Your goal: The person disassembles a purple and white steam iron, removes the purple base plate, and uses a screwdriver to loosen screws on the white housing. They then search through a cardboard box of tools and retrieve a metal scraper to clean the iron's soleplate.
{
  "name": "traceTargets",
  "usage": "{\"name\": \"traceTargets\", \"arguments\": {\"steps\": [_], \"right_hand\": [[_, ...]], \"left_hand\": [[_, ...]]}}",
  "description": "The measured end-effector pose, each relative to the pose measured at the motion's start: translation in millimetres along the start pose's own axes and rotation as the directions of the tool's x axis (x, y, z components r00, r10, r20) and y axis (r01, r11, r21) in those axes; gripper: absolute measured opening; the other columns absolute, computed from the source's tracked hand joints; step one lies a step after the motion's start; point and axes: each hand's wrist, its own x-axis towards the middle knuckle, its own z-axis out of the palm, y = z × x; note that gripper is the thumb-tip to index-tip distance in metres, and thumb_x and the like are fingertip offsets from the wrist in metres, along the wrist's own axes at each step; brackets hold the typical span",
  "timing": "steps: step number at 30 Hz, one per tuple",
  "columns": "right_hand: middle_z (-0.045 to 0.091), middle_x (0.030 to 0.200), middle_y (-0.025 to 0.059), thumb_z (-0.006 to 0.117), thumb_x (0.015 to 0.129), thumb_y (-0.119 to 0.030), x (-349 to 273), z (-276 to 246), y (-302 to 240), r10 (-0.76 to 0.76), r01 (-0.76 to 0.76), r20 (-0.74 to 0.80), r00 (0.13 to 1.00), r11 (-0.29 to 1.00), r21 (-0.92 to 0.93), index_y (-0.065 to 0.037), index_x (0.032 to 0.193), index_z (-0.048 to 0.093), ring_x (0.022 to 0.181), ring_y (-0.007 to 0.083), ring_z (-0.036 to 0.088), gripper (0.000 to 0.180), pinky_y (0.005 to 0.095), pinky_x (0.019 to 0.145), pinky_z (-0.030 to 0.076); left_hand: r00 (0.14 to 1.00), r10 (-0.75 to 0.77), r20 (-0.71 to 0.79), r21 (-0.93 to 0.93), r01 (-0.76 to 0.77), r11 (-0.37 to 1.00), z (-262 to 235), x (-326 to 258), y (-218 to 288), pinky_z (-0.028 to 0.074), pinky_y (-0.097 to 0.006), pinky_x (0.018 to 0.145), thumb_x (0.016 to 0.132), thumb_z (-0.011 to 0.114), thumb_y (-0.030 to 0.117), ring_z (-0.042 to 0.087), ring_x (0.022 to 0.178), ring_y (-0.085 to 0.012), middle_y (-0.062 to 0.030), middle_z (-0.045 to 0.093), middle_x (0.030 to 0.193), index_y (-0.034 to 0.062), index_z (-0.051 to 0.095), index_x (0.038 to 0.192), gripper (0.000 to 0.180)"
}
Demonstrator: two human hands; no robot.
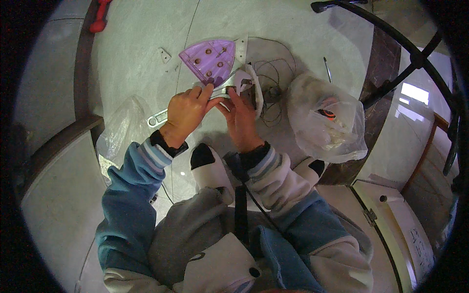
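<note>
The left hand (187, 110) was closed around a metal wrench (159, 117) – its handle end stuck out to the left, low over the pale floor (132, 58). The right hand (240, 117) gripped a white part (246, 80) just below the purple triangular plate (209, 59) – a tangle of thin wire (273, 93) lay beside them.

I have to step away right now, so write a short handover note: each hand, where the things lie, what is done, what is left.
Left hand: grip closed on the metal wrench, whose handle end juts out to the left.
Right hand: fingers on the white part at the wrench's head.
Purple triangular plate lies on the floor just beyond the hands, wire tangle and clear plastic bag to the right.
Done: wrench set at the part.
Left: cannot tell how far the work at the fastening has got; the fingers hide it.
</note>
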Motion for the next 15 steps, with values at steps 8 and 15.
{"name": "traceTargets", "arguments": {"steps": [8, 15], "right_hand": [[0.060, 0.093, 0.0025, 0.058, 0.088, -0.019, 2.6, 1.5, -5.7, 0.072, -0.074, -0.027, 0.997, 0.993, -0.096, -0.009, 0.103, 0.054, 0.086, 0.0145, 0.060, 0.018, 0.0314, 0.073, 0.050], [0.062, 0.088, 0.0154, 0.059, 0.086, -0.024, -47.4, 10.1, -48.6, -0.265, 0.045, 0.042, 0.963, 0.006, -0.999, -0.004, 0.098, 0.057, 0.077, 0.0229, 0.062, 0.023, 0.0356, 0.061, 0.051]], "left_hand": [[1.000, -0.006, 0.022, -0.027, 0.006, 1.000, -2.2, 1.0, 1.5, 0.044, -0.033, 0.041, 0.077, 0.067, 0.035, 0.058, 0.049, -0.0235, -0.0060, 0.054, 0.062, 0.0100, 0.059, 0.097, 0.033], [1.000, -0.017, 0.027, -0.025, 0.017, 1.000, -4.5, 1.3, 2.6, 0.044, -0.033, 0.041, 0.076, 0.069, 0.034, 0.058, 0.048, -0.0243, -0.0069, 0.054, 0.061, 0.0089, 0.060, 0.095, 0.033]]}}
